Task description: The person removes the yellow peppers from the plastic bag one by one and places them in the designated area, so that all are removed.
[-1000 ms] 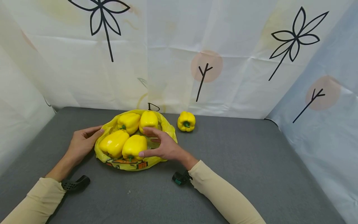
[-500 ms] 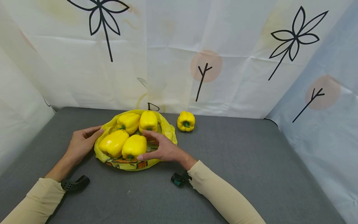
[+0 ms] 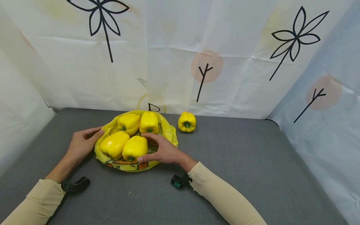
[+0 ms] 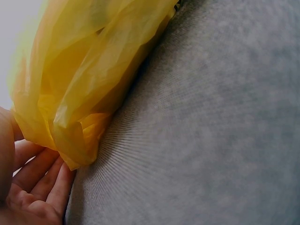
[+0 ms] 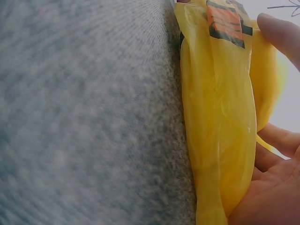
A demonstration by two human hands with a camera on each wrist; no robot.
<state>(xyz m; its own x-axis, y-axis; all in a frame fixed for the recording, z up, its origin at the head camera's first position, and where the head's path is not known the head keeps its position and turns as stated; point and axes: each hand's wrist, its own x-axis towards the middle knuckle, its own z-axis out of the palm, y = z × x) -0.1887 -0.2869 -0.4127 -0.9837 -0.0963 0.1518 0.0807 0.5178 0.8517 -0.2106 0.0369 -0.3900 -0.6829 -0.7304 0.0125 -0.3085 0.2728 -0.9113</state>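
A yellow plastic bag [image 3: 170, 132] lies with its mouth spread wide, holding several yellow bell peppers. At its left rim my left hand [image 3: 81, 145] pinches the plastic between thumb and fingers; the left wrist view shows the bag's folded edge [image 4: 79, 140] there. My right hand [image 3: 167, 151] reaches over the right rim and holds the front right bell pepper [image 3: 134, 147], thumb at its near side and fingers at its far side. In the right wrist view the bag's wall [image 5: 218, 122] hides much of that pepper [image 5: 265, 79].
One more yellow bell pepper [image 3: 187, 122] sits outside the bag, to its right near the back of the grey table [image 3: 239, 162]. White printed cloth [image 3: 174, 37] hangs behind the table and along its sides. A black wrist strap [image 3: 75, 184] is at the left cuff.
My right hand has lowered slightly and moved left, its fingers coming down from the back right pepper to the front right one. My left hand and the bag stay put.
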